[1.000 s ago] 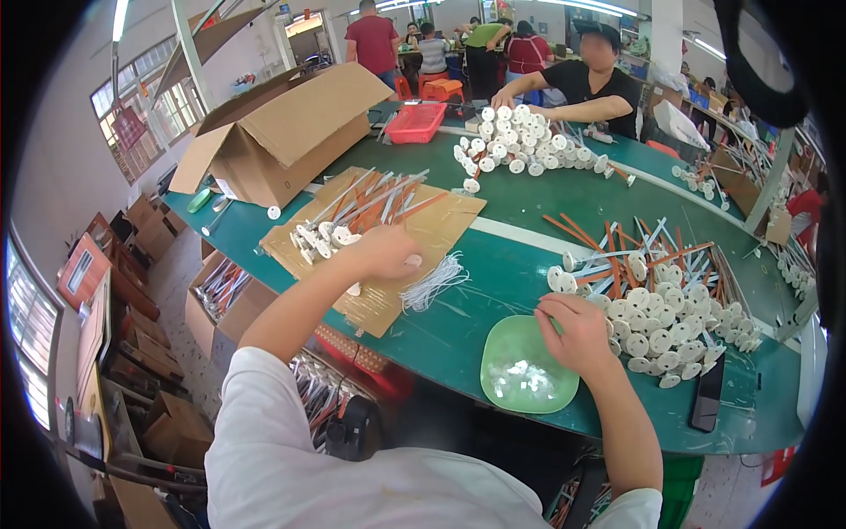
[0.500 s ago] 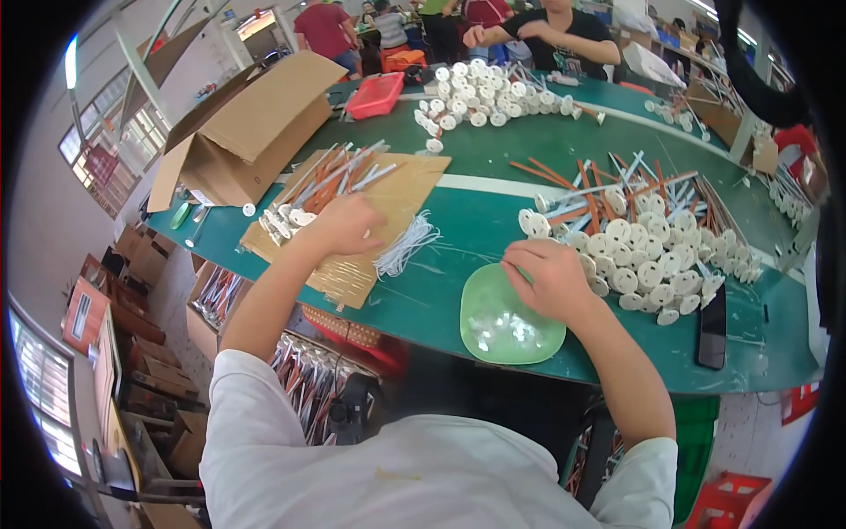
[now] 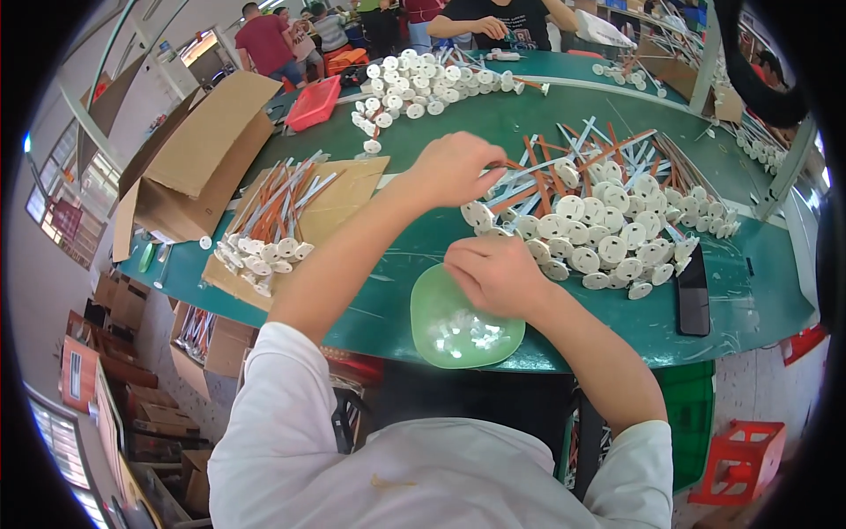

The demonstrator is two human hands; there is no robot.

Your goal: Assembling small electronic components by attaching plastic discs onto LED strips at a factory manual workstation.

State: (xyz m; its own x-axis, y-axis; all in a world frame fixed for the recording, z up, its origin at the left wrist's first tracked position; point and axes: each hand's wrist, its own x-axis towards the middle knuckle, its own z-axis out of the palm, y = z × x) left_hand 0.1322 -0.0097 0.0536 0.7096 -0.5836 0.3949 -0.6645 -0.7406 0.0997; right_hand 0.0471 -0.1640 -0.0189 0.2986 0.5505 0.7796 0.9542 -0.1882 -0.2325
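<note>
Disc-headed sticks: white round discs on orange and pale stems, heaped loosely, just right of both hands' fingers.
Green bowl: shallow, pale green, holding small white pieces, directly beneath the right fingers.

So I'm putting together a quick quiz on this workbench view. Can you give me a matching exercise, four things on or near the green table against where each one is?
Things:
1. green bowl
2. black phone
3. red tray
4. open cardboard box

Places:
A. far side of the table, next to the cardboard box
B. near table edge, just left of the right hand
C. left end of the table, flaps open
D. flat on the table, right of the pile of white discs

Pairs: 1-B, 2-D, 3-A, 4-C
</note>
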